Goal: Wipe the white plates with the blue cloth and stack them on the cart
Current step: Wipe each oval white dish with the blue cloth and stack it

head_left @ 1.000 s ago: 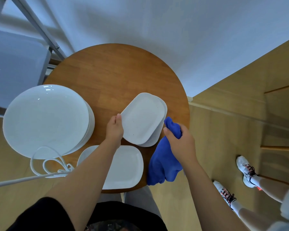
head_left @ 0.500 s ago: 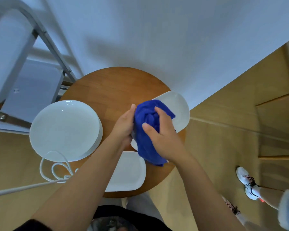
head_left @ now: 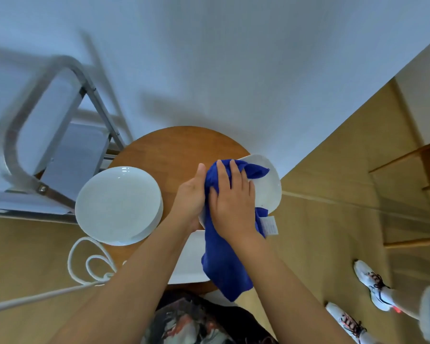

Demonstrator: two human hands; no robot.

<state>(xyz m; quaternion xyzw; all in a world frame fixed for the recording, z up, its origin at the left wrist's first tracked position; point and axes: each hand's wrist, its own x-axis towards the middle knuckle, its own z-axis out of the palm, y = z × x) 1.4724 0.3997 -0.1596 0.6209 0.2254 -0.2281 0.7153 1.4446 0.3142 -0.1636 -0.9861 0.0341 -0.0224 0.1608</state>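
The white rounded-rectangular ceramic plate (head_left: pixel 267 188) is being held off the round wooden desk (head_left: pixel 170 151), out over its right edge with floor beneath part of it. The left hand (head_left: pixel 190 194) is gripping the plate's near-left rim, thumb lying along the edge; its other fingers are hidden under the plate, so I am judging the hold only by how the plate is sitting. The right hand (head_left: pixel 232 202) is pressing the blue terry cloth (head_left: pixel 224 259) flat against the plate face, fingers (head_left: pixel 235 173) extended over the fabric rather than curled around it. A long tail of cloth with a white label is hanging down past the wrist.

The likely trouble is the plate: one-handed rim support while the other hand is pushing could be tipping it loose onto the floor. The dangling tail could also be snagging the second white rectangular plate (head_left: pixel 188 260) lying underneath, or brushing the stack of round white plates (head_left: pixel 118 204) just left
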